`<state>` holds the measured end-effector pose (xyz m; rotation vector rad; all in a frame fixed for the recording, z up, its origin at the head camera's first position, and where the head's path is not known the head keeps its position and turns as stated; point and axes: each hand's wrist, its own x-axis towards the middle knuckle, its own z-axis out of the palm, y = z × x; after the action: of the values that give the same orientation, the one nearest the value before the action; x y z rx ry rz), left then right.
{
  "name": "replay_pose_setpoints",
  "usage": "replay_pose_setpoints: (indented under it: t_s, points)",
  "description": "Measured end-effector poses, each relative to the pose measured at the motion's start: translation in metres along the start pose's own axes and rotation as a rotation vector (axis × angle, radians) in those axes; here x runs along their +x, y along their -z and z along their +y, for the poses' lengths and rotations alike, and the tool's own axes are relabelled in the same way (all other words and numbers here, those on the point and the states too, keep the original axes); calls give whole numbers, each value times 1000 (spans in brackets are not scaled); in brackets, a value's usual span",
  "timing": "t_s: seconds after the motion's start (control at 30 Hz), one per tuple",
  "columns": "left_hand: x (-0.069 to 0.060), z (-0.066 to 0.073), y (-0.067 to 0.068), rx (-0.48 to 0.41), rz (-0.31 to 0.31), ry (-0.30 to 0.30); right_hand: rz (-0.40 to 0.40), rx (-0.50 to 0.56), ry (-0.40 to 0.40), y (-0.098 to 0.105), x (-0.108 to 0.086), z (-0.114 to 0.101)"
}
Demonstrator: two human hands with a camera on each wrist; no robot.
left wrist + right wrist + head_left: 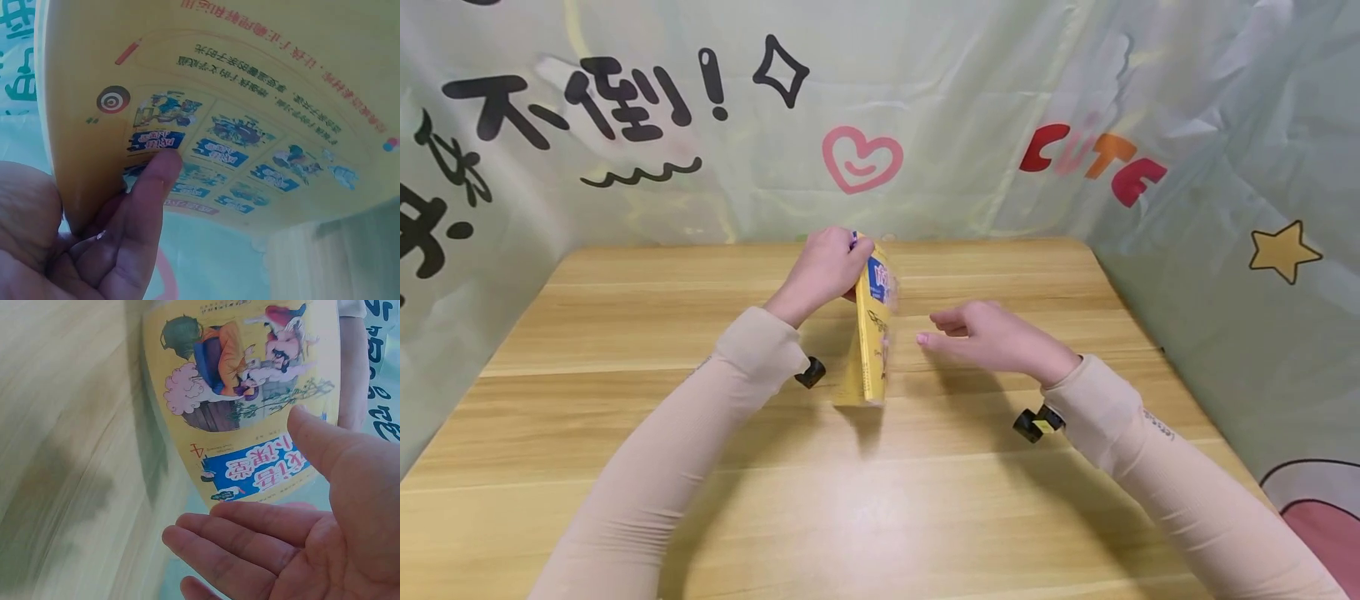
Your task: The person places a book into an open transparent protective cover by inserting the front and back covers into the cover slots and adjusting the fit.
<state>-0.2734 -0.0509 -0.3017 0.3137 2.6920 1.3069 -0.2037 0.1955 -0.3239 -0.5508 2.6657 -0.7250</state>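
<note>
A thin yellow book (872, 333) is held upright, spine toward me, over the middle of the table. My left hand (835, 262) grips it by its upper far corner. In the left wrist view, the fingers (140, 215) lie against the yellow back cover (250, 81), which carries small printed pictures. My right hand (988, 337) is to the right of the book, apart from it in the head view, its fingers extended and holding nothing. The right wrist view shows the illustrated front cover (244, 412) beyond the open palm (300, 550), with a blue title block.
The book is above a wooden table (880, 500). A pale printed cloth (955, 100) with lettering, a heart and a star hangs behind the table and along both sides. Small black cameras sit at the left wrist (810, 372) and right wrist (1037, 423).
</note>
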Motion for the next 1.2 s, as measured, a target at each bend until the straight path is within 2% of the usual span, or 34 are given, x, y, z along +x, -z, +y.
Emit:
replay_pose_setpoints:
  t_s: [0.17,0.33,0.47,0.67,0.9,1.1,1.2]
  points:
    - [-1,-2,0,-42,-18,0,39,23,-20,3,-1,0]
    - [-4,-6,-3,-103,-65,25,78,61,-69,10,-3,0]
    - [-4,-12,-5,-169,-73,21,108,57,-96,17,-5,1]
    - [-5,-21,-6,-278,-78,-17,138,61,-102,22,-7,2]
    - [-7,-24,-8,-437,-123,-14,156,67,-115,28,-9,-1]
    - [-5,-34,-13,-613,-125,23,180,81,-101,31,-11,-2]
    - [-3,-47,-17,-643,-131,72,185,65,-85,28,-10,0]
